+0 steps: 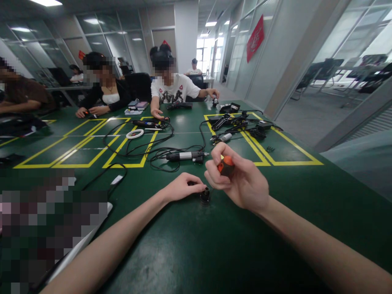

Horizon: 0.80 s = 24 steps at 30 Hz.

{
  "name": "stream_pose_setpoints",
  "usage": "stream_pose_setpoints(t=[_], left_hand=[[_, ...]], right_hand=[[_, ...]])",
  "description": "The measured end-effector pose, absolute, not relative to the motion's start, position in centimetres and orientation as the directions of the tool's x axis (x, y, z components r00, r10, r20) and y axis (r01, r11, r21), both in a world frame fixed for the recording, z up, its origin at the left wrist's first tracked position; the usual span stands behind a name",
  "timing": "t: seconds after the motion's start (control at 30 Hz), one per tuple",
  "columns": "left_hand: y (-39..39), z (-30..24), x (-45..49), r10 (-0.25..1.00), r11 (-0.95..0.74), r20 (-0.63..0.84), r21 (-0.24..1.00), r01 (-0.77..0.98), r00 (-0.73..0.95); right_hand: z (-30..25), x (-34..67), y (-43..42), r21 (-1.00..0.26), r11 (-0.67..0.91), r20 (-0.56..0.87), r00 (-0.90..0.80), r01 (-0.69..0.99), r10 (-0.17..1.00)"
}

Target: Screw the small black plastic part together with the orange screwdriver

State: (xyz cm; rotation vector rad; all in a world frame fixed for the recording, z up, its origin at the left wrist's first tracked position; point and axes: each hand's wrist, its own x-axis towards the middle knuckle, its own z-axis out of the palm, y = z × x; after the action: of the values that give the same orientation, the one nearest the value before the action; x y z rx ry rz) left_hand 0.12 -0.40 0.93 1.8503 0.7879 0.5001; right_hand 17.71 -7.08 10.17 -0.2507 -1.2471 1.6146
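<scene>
My right hand (235,175) is closed around a screwdriver with an orange and black handle (226,165), held above the green table (214,245). Just below it stands a small black cylindrical part (205,196) on the table. My left hand (183,186) lies beside that part, its fingertips pinching it from the left. A black and silver power tool (186,155) with a cable lies a short way beyond both hands.
Black cables (147,143), a white tape ring (135,133) and more tools (239,124) lie inside yellow marked boxes. Several other people sit at the far and left sides. A white-edged flat object (92,232) lies at my left. Glass walls stand to the right.
</scene>
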Motion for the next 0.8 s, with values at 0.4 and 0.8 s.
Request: stream_pose_setpoints(t=[0.4,0.8], left_hand=[[-0.34,0.98,0.18,0.704,-0.265,-0.016,0.922,0.284,0.71],[-0.27,0.68,0.03,0.705,-0.253,-0.028,0.924,0.288,0.709]], right_hand=[[10.24,17.95,-6.68,-0.804,0.067,0.393,-0.444,-0.591,0.805],[10.67,18.07,-6.4,-0.807,0.208,0.457,-0.361,-0.552,0.813]])
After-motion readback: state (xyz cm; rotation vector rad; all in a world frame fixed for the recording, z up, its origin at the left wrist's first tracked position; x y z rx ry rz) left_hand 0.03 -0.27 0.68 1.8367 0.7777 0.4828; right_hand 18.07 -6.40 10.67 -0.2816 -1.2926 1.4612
